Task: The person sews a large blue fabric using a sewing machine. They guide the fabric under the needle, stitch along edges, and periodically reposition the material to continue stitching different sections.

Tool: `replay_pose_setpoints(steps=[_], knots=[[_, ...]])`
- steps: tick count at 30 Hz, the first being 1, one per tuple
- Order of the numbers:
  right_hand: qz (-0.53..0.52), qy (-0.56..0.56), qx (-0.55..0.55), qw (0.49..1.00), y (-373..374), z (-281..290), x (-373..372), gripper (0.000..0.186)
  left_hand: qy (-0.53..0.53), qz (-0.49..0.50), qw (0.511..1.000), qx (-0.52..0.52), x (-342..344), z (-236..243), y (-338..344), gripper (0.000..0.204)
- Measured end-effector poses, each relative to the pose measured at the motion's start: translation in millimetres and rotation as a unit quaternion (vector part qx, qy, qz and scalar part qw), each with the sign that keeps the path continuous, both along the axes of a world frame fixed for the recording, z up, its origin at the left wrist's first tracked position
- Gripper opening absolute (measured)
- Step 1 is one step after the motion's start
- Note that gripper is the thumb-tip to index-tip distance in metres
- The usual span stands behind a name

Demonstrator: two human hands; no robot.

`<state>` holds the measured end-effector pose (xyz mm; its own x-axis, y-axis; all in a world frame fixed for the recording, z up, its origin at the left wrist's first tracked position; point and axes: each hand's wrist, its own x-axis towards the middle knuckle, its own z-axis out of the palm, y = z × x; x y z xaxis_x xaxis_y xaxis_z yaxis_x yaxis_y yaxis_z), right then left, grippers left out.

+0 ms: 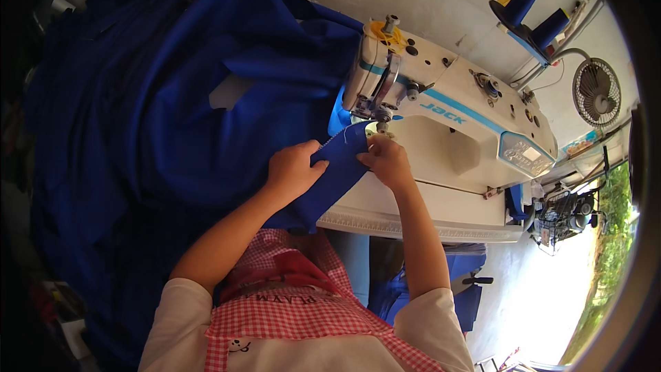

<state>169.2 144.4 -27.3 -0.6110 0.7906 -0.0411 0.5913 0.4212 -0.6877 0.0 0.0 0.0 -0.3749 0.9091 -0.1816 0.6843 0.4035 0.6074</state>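
Observation:
A white sewing machine (461, 124) with blue trim stands on its table. A narrow blue fabric piece (330, 182) with a light stitched line along its left edge runs up to the presser foot (381, 126). My left hand (292, 169) grips this piece's left edge, fingers curled. My right hand (382, 158) pinches its right edge just below the needle area. A large heap of blue cloth (179, 117) drapes over the left side, hiding much of the table there.
Two dark blue thread cones (523, 1) on a stand and a small fan (596, 93) are at upper right. A scooter or bike with a basket (564, 213) stands beside a bright doorway at right. More blue cloth (468, 282) lies below the table.

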Motion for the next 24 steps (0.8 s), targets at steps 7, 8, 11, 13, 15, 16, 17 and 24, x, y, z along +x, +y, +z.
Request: replay_pose_setpoints(steps=[7, 8, 11, 13, 15, 16, 17, 24], knots=[[-0.104, 0.016, 0.241, 0.965, -44.2, -15.9, -8.1, 0.025, 0.205, -0.224, 0.869, 0.391, -18.3, -39.3, -9.4, 0.021], [-0.106, 0.021, 0.265, 0.958, -51.9, -19.0, -11.1, 0.022, 0.174, -0.267, 0.860, 0.398, -31.8, -37.7, -9.8, 0.018], [-0.127, 0.033, 0.277, 0.952, -69.7, -30.2, -23.7, 0.024, 0.121, -0.334, 0.836, 0.419, -58.2, -36.6, -5.2, 0.009], [-0.142, 0.060, 0.265, 0.952, -75.0, -25.7, -26.9, 0.021, 0.092, -0.331, 0.847, 0.405, -62.7, -33.7, -0.2, 0.011], [-0.146, 0.050, 0.282, 0.947, -71.2, -34.0, -26.4, 0.019, 0.183, -0.304, 0.859, 0.370, -46.1, -34.3, 13.6, 0.012], [-0.146, 0.042, 0.293, 0.944, -70.6, -35.0, -26.4, 0.018, 0.230, -0.306, 0.833, 0.399, -37.3, -30.6, 25.4, 0.008], [-0.145, 0.040, 0.287, 0.946, -71.9, -34.7, -27.4, 0.017, 0.277, -0.306, 0.804, 0.427, -32.6, -25.7, 37.3, 0.004], [-0.121, 0.080, 0.314, 0.938, -71.3, -25.0, -27.1, 0.014, 0.218, -0.279, 0.833, 0.425, -30.5, -49.0, 71.8, 0.006]])
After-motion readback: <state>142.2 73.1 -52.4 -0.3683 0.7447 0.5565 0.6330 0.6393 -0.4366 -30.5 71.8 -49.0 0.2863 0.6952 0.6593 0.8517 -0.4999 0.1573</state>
